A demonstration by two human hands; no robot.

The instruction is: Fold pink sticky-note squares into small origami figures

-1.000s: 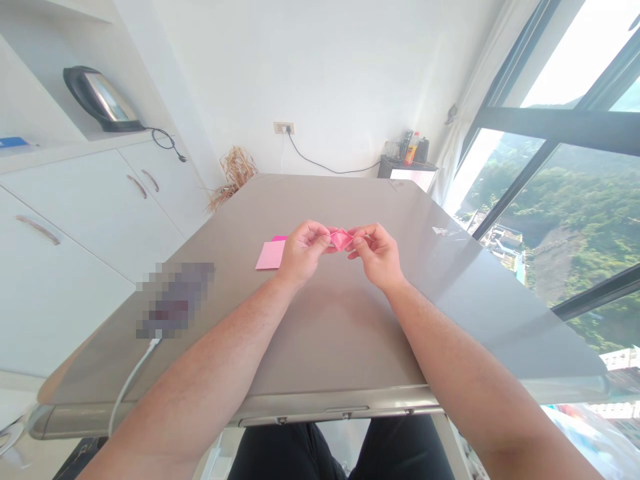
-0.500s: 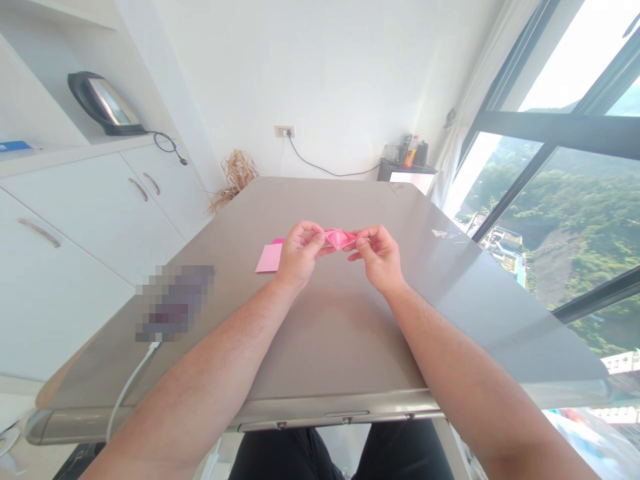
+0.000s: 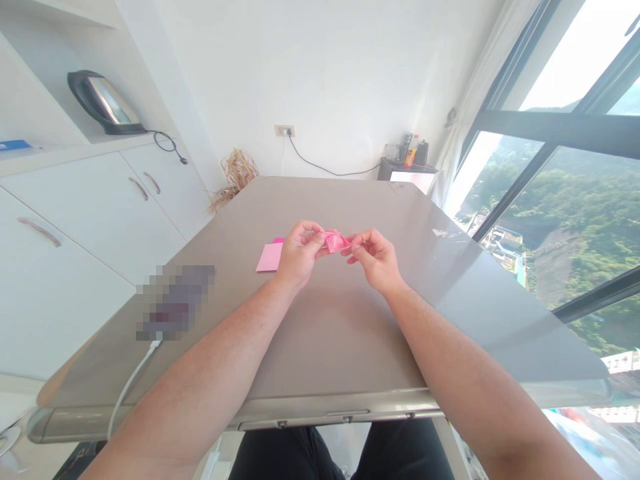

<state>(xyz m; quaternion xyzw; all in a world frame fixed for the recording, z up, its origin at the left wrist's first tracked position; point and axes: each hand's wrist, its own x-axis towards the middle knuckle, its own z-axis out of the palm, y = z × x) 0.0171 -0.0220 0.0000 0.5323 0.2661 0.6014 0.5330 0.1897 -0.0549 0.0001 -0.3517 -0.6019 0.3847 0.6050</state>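
A small piece of folded pink paper (image 3: 337, 242) is held up above the table between my two hands. My left hand (image 3: 302, 250) pinches its left end between thumb and fingers. At its right end, my right hand (image 3: 374, 257) closes thumb and fingertips on the paper. The middle of the paper shows several creased, angled faces. Beside my left hand, light pink paper sheets (image 3: 269, 257) lie on the table, partly covered by that hand, with a brighter pink edge (image 3: 279, 240) showing behind them.
The grey-brown table (image 3: 330, 340) reaches to the wall. A blurred-out dark device (image 3: 177, 303) with a white cable (image 3: 131, 379) lies at the left. A kettle (image 3: 113, 103) stands on the cabinet shelf. Bottles (image 3: 412, 151) stand at the back right, near the window.
My right hand has shifted slightly left, toward my left hand. The folded paper looks narrower across and turned a little. My left hand stays in place.
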